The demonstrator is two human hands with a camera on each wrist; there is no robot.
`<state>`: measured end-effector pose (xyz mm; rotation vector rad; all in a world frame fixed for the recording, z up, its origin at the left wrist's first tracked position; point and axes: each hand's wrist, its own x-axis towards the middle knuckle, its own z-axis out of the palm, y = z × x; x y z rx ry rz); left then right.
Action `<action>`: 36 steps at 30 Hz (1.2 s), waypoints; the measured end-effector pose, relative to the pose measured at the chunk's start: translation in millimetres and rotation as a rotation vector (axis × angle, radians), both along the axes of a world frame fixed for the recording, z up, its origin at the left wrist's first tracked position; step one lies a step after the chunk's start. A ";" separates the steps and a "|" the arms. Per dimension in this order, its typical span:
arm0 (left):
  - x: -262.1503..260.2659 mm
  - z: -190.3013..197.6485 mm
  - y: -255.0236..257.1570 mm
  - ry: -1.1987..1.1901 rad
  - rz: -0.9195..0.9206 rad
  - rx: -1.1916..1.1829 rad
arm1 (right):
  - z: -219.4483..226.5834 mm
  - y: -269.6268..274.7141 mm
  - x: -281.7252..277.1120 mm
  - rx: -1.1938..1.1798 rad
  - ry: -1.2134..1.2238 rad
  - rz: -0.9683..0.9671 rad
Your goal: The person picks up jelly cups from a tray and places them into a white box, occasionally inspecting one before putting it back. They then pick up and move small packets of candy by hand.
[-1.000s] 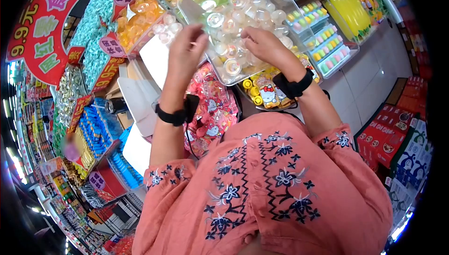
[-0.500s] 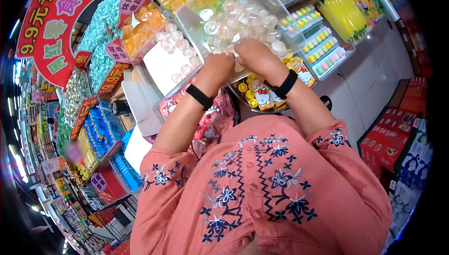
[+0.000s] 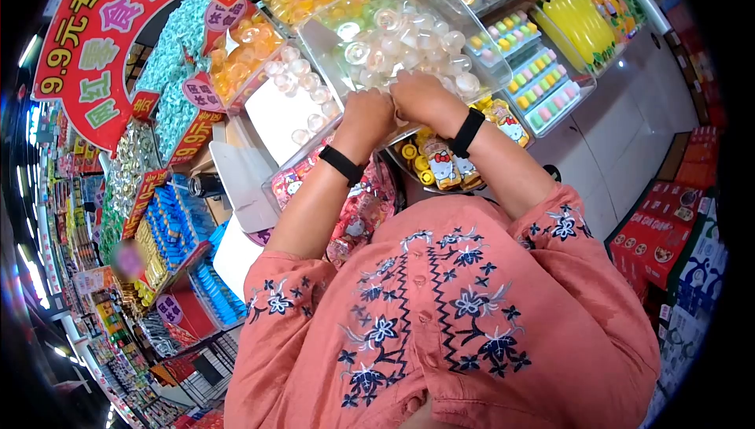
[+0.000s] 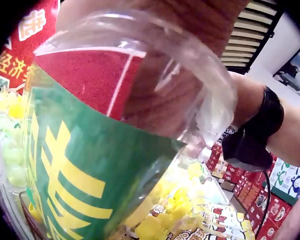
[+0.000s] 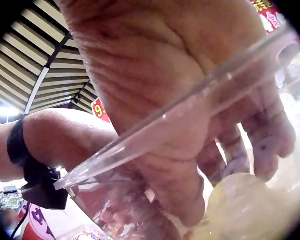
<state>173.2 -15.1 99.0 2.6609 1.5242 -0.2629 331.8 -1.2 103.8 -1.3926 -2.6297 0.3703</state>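
A clear plastic bin full of round translucent jelly cups stands before me. At its near edge my left hand and right hand are side by side, knuckles up. In the right wrist view the right hand reaches over the clear rim. Its loosely bent fingers and thumb hang beside a round jelly cup. The left wrist view has a green and red label on clear plastic, with the left hand behind it. The left fingertips are hidden.
Left of the bin, more jelly cups lie on a white surface. Pink packets and Hello Kitty packs stand close below the hands. To the right are trays of coloured sweets. A red sign stands at the far left.
Both hands have come down and together at the bin's near edge: the left moved right, the right moved a little toward me. They barely shift over the last half second.
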 end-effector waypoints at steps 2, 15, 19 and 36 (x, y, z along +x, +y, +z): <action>-3.1 -8.8 0.0 -0.057 -0.021 0.088 | 0.2 0.8 0.7 -0.003 -0.011 -0.008; 2.0 4.1 6.2 -0.052 0.046 -0.093 | -17.0 2.1 1.7 -0.068 0.228 0.063; 3.5 18.4 4.9 -0.088 0.053 -0.144 | -16.0 3.0 7.1 -0.140 0.245 0.040; -34.4 61.8 13.5 -1.241 0.357 -0.468 | 28.8 25.8 40.5 -1.078 1.212 -0.107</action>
